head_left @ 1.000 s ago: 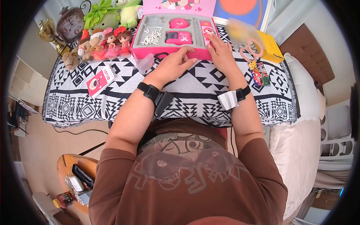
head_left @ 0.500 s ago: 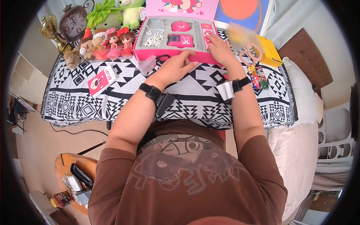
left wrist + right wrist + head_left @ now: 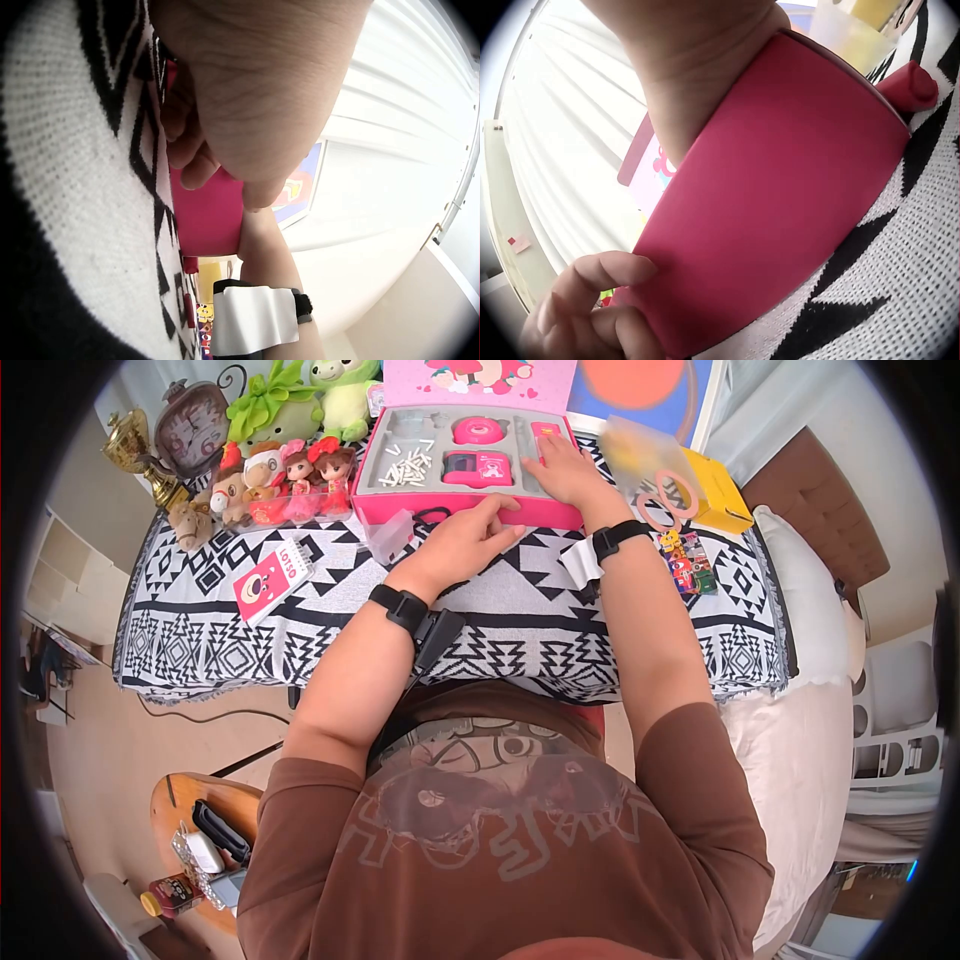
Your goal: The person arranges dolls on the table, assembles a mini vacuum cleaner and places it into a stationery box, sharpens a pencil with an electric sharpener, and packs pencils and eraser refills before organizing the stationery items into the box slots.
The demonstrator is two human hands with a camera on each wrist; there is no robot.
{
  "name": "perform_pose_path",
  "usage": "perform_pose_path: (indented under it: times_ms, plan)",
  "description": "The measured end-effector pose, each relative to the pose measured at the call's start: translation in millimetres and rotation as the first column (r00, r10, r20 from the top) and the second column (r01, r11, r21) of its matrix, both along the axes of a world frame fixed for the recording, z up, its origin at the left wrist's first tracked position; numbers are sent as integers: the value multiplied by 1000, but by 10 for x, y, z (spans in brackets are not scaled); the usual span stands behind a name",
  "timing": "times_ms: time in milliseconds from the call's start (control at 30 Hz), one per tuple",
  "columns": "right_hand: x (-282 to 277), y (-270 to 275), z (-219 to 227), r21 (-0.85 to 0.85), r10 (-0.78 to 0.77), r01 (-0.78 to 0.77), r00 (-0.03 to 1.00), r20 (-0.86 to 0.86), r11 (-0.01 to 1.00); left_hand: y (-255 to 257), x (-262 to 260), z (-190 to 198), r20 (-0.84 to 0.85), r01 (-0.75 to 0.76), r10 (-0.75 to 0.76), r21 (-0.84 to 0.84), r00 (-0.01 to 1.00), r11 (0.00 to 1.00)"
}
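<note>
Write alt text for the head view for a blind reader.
A person's right hand reaches into the right side of an open pink box, while the left hand rests at its front. The box, on a black-and-white patterned cloth, holds short white sticks; plush toys sit to its left.

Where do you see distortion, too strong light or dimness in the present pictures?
Head view: wide-angle bending inside a dark rounded border, with the near edge of the patterned cloth curving; left wrist view: the white curtain nearly washed out, the left hand dimmer before it; right wrist view: curtain bright again, pink box darker.
</note>
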State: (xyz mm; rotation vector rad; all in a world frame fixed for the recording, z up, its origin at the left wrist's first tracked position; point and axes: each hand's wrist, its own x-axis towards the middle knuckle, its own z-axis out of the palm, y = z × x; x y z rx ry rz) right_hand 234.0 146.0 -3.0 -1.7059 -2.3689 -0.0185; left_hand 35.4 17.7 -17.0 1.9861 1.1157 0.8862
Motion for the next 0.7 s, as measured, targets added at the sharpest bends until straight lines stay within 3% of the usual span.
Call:
perform_pose_path:
  times_ms: [300, 367, 400, 433, 467, 567, 700]
  plan:
    - [-5, 1, 102, -29, -30, 30, 999, 18, 999, 27, 4, -51, 2, 1, -1, 12, 1000, 1000]
    - [71, 55, 159, -198, -8, -38, 974, -227, 980, 33, 5, -70, 12, 4, -4, 25, 1000, 1000]
    - [124, 76, 120, -196, -13, -33, 973, -230, 980, 33, 6, -72, 10, 1, -1, 12, 1000, 1000]
    - [180, 93, 55, -205, -48, -109, 771, -635, 973, 36, 8, -68, 8, -4, 4, 1, 1000, 1000]
    - [246, 125, 14, -177, -88, -183, 411, -907, 967, 39, 7, -62, 7, -2, 2, 4, 1000, 1000]
    - [404, -200, 283, -157, -102, -71, 498, -861, 985, 35, 7, -73, 13, 5, -5, 5, 1000, 1000]
    - [819, -222, 193, -49, -67, 49, 499, -864, 998, 21, 12, -67, 23, 16, -16, 7, 1000, 1000]
